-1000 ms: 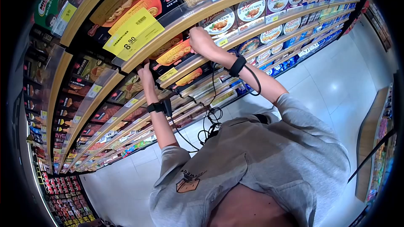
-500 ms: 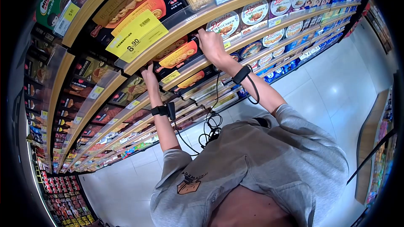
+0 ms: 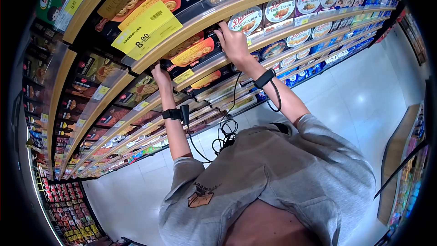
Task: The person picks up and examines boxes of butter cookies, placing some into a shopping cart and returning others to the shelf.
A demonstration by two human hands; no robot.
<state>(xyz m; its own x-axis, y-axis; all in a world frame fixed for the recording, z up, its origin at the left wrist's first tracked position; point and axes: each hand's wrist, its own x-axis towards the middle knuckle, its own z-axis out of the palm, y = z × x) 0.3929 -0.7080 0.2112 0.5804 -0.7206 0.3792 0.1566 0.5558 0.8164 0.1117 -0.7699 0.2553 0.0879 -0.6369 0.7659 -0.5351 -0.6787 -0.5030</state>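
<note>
On a shelf below the top one, a black box of butter cookies (image 3: pixel 196 53) with an orange and yellow front sits between my two hands. My left hand (image 3: pixel 161 76) is at the box's left end, its fingertips partly hidden by the box and the shelf edge. At the right end, my right hand (image 3: pixel 233 42) presses against the box's side with fingers bent and thumb near the upper corner. A large yellow price card (image 3: pixel 146 30) hangs above the box. Danisa choco cashew packs (image 3: pixel 246 20) stand just right of my right hand.
Wooden shelf edges (image 3: pixel 205 14) run above and below my hands. Further cookie boxes (image 3: pixel 208 80) line the shelf underneath. Black cables (image 3: pixel 226 130) hang in loops between my arms, joined to wrist straps (image 3: pixel 173 114). Pale floor tiles (image 3: pixel 327 91) lie beyond the shelving.
The whole view has shifted slightly, with the shelves a little higher in the picture. Both hands stay at the box's ends; the right one has moved a little to the right.
</note>
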